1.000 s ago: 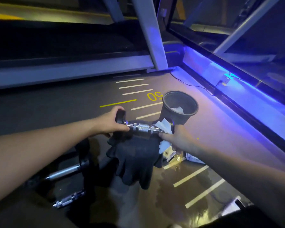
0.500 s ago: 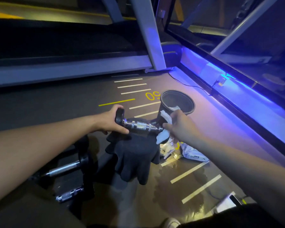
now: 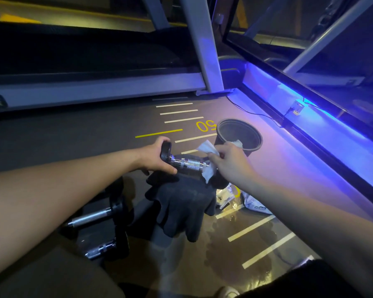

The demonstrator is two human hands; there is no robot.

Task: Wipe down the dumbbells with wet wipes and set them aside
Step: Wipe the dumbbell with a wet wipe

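A small dumbbell (image 3: 186,162) with a chrome knurled handle and black end plates is held level above a dark cloth (image 3: 185,203). My left hand (image 3: 156,157) grips its left end plate. My right hand (image 3: 228,161) presses a white wet wipe (image 3: 208,149) around the dumbbell's right end, which is hidden by the wipe and my fingers. Two more dumbbells lie on the floor at lower left, one (image 3: 91,218) above the other (image 3: 103,247), partly hidden under my left forearm.
A dark round bin (image 3: 239,134) with a crumpled wipe inside stands just behind my right hand. A wet wipes pack (image 3: 255,204) and torn wrappers lie on the floor under my right arm. A wet patch shines on the marked floor. A treadmill frame runs along the back.
My right hand moved the wipe from below the dumbbell's right end up and over it. The left hand keeps its hold on the left plate.
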